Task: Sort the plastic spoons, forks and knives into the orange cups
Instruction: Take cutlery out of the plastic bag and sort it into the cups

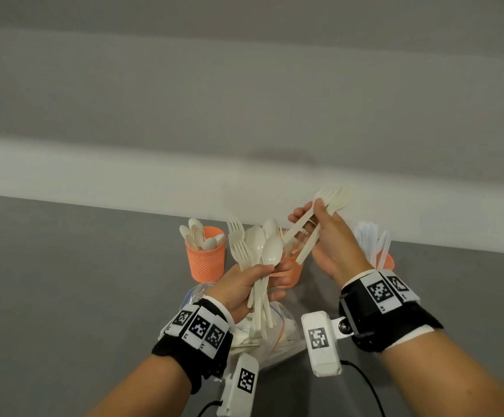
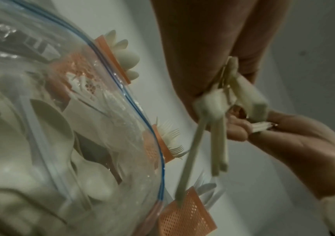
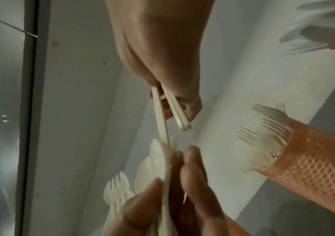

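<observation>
Both forearms bare. Each wrist wears a black strap (image 1: 374, 317) over a white cuff (image 1: 410, 337). White tiles printed with black square codes (image 1: 380, 291) sit atop the strap. A white camera block (image 1: 319, 341), code-marked, bolts beside it; a black cable (image 1: 368, 386) trails below.

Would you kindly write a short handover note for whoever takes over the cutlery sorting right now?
Left hand: grips a mixed bunch of spoons and forks by the handles, above the clear zip bag.
Right hand: holds a few forks just pulled from that bunch, above the middle cup.
Cups: left cup has spoons, middle cup has forks, right cup has knives.
Done: part of each kind is sorted.
Left: drop the right hand's forks in the middle cup, split the rest of the bunch, then empty the bag, which still has cutlery inside.
</observation>
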A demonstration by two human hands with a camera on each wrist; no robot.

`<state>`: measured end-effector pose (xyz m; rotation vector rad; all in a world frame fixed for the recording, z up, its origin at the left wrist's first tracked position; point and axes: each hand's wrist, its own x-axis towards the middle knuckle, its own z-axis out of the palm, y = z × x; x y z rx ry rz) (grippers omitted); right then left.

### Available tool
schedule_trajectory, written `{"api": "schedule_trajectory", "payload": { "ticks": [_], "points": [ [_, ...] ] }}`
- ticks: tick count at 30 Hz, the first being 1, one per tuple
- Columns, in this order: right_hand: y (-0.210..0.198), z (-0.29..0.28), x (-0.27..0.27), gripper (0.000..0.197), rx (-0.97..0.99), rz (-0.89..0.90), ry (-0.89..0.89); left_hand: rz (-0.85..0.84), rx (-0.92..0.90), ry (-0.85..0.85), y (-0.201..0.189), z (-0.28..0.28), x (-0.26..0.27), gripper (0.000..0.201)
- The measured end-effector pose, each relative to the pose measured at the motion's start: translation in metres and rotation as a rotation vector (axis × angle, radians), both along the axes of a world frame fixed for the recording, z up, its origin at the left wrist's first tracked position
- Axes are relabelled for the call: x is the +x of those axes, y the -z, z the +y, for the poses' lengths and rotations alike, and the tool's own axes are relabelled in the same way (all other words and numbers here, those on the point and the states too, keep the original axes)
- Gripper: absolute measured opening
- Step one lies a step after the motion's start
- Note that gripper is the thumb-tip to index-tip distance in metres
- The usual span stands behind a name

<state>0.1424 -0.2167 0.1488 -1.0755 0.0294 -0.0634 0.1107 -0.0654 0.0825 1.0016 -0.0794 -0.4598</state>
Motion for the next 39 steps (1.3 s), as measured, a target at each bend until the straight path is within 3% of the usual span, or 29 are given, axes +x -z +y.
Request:
{"api": "schedule_trajectory", "payload": {
  "ticks": [3, 6, 9, 13, 16, 21, 26, 30, 34, 39],
  "points": [
    [-0.004, 0.000, -0.007, 0.029, -0.048, -0.117, 0.063, 0.005, 0.128, -0.113, 0.002, -0.003, 0.001, 0.023],
    [-0.001, 0.006, -0.023, 0.017, -0.523, -0.130, 0.011, 0.003, 0.155, -0.222, 0.004, -0.004, 0.006, 0.021],
    [0.015, 0.022, -0.038, 0.016, -0.816, -0.148, -0.218, 0.000, 0.077, -0.244, 0.000, -0.007, 0.010, 0.010],
    [0.029, 0.033, -0.038, 0.025, -0.953, -0.199, -0.206, 0.070, -0.022, -0.255, -0.006, -0.009, 0.011, 0.022],
    [0.033, 0.037, -0.036, 0.033, -1.020, -0.222, -0.202, 0.147, -0.080, -0.278, -0.011, -0.009, 0.010, 0.019],
    [0.043, 0.044, -0.031, 0.031, -1.008, -0.265, -0.106, 0.118, -0.103, -0.268, -0.018, -0.006, 0.008, 0.013],
    [0.049, 0.043, -0.026, 0.025, -0.943, -0.241, -0.058, 0.038, -0.231, -0.171, -0.017, -0.003, 0.006, 0.036],
    [0.049, 0.039, -0.025, 0.017, -0.872, -0.163, -0.190, -0.016, -0.145, -0.252, -0.009, -0.008, 0.010, 0.035],
    [0.047, 0.033, -0.024, 0.018, -0.646, -0.011, -0.241, -0.037, -0.031, -0.331, -0.008, -0.004, 0.013, 0.021],
    [0.034, 0.029, -0.021, 0.024, -0.538, -0.081, -0.198, -0.152, 0.196, -0.297, -0.010, 0.000, 0.010, 0.027]
  ]
}}
